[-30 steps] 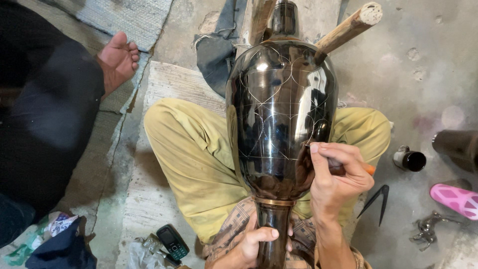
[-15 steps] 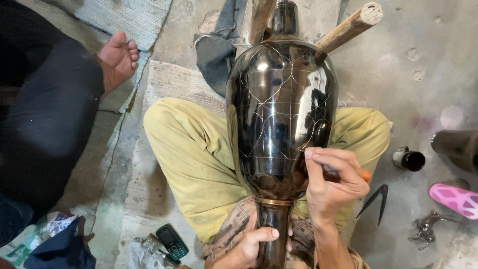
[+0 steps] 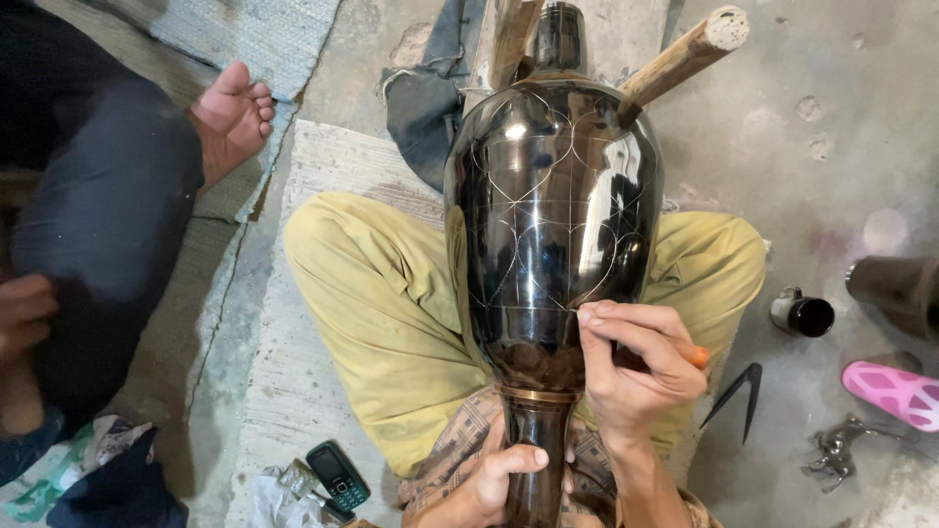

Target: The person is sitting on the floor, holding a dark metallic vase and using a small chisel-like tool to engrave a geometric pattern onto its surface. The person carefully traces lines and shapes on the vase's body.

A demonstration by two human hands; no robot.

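Resting across the lap, vase: left grip clamps neck, right grip pinches tool.

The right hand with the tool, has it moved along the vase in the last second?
Yes. The right hand has slid left, toward the middle of the black vase, covering more of its lower body; the vase itself stays put.

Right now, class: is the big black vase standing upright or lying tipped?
Tipped. The black vase lies lengthwise across the seated person's lap, its narrow neck held by the left hand, its far end resting against wooden sticks.
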